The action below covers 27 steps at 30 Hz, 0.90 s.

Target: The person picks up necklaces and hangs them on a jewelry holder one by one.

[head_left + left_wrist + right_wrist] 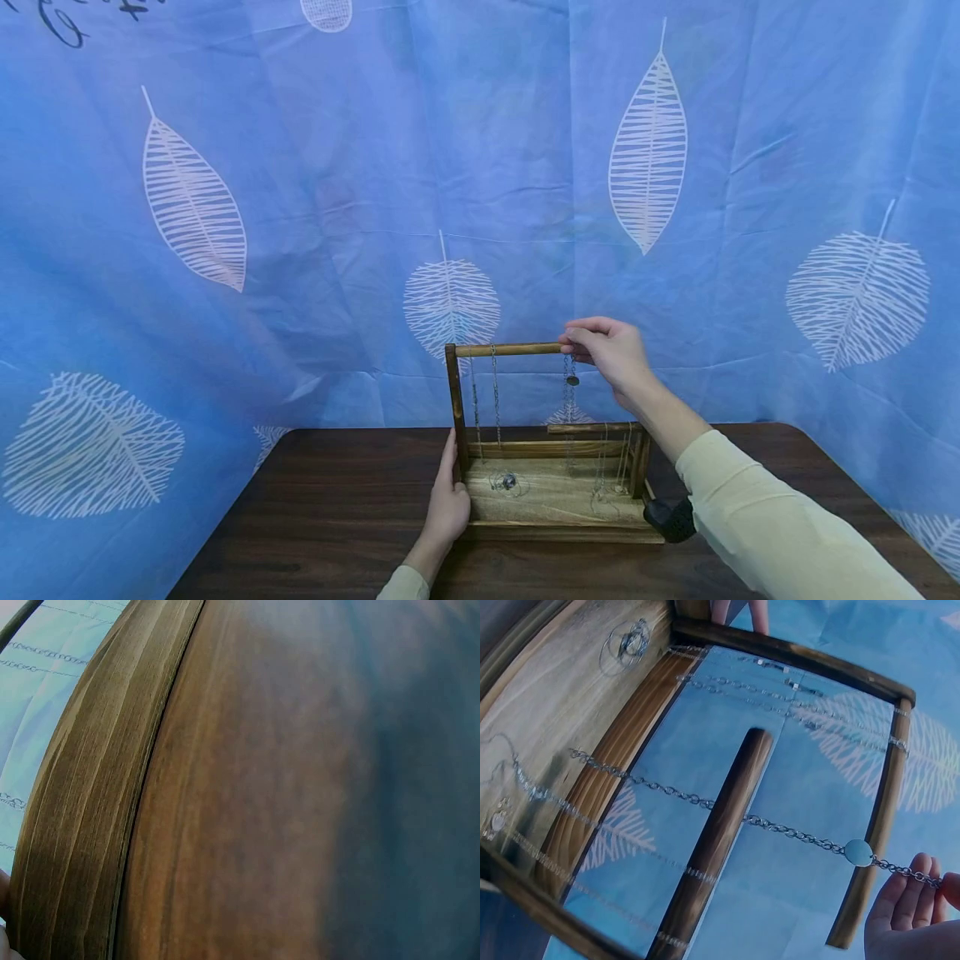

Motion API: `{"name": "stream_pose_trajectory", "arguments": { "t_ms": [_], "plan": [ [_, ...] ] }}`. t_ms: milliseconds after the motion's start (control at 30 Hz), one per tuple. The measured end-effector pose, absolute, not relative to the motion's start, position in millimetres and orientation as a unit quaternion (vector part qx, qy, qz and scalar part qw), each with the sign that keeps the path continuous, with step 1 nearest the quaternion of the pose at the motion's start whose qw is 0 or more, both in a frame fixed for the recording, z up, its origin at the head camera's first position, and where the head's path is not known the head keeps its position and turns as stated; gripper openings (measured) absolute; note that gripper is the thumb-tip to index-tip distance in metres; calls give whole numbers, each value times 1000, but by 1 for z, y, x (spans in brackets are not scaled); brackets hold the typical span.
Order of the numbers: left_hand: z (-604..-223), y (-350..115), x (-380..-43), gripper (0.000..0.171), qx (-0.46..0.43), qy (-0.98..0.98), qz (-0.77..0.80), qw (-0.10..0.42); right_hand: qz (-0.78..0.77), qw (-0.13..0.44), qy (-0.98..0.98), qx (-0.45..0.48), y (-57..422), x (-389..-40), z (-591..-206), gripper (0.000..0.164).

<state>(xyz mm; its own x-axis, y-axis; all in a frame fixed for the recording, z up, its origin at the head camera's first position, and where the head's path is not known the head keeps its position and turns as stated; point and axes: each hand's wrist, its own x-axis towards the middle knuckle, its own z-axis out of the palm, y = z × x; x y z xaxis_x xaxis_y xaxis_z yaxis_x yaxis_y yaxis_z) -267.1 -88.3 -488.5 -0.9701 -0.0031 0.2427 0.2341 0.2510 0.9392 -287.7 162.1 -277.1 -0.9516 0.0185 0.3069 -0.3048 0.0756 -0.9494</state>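
Observation:
A wooden jewelry stand (453, 400) sits on the table, with chain necklaces hanging from its two bars. My right hand (606, 346) is at the free right end of the upper bar (517, 349). It pinches a silver chain necklace (817, 841) that carries a small round disc (858, 853); the chain hangs down past the lower bar (709, 844). Low on the stand's left post, my left hand (447, 506) rests with extended fingers against the outer side. In the left wrist view, only bits of fingertips show beside the wood (82, 787).
A coiled necklace (509, 481) lies on the stand's base tray (555, 508). More necklaces (602, 458) hang from the lower bar, and others (495, 396) from the upper bar's left part. A black object (670, 520) is beside the stand's right side. Behind the table (337, 500) hangs a blue leaf-patterned cloth (360, 167).

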Motion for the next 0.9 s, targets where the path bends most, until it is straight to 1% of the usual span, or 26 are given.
{"name": "stream_pose_trajectory", "arguments": {
  "t_ms": [200, 433, 733, 900],
  "plan": [
    [-489, -88, -267, 97, -75, -785, -607, 102, 675, 135, -720, 84, 178, -289, -278, 32],
    [-490, -88, -267, 96, -80, -776, -618, 100, 693, 137, -705, 61, 195, -291, -276, 35],
    [-490, -88, -268, 97, -74, -781, -613, 96, 710, 148, -686, 63, 209, -292, -272, 30],
    [-491, -88, -269, 96, -75, -779, -615, 96, 706, 150, -690, 54, 215, -293, -272, 31]
  ]
}}
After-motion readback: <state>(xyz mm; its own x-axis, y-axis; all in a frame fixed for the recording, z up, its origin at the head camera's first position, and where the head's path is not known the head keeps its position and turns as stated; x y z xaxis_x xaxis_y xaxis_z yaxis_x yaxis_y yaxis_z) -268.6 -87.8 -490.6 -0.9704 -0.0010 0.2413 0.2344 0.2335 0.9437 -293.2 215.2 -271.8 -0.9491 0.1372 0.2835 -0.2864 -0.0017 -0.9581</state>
